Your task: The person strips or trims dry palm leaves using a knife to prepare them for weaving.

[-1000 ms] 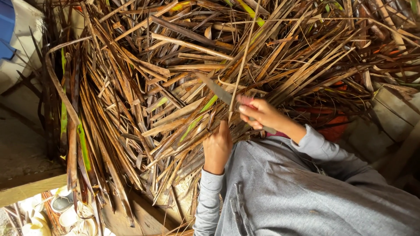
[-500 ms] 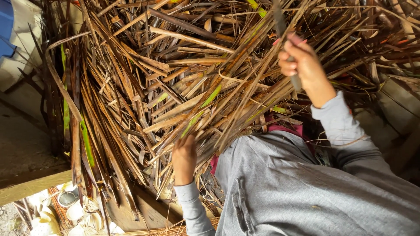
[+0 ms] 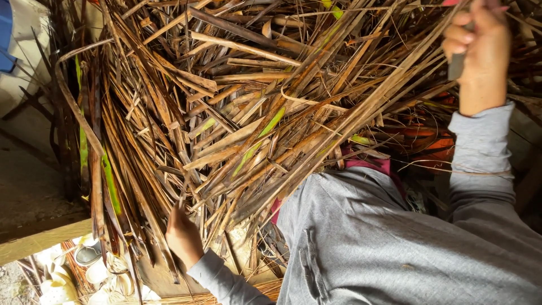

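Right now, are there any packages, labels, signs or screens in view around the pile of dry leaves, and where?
None in view: no package, label, sign or screen shows.
Pile of dry brown leaf strips: fills the middle, long flat blades, a few green.
Blue object: top left edge, cut off, kind unclear.
Small pale round containers: bottom left, unmarked as far as visible.

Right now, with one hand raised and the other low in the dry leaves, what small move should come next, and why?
Probably bring the right hand back down toward the dry leaf strips. It is raised at the pile's far edge, closed on a grey tool, while the left hand grips strips at the near edge, seemingly steadying them for work.
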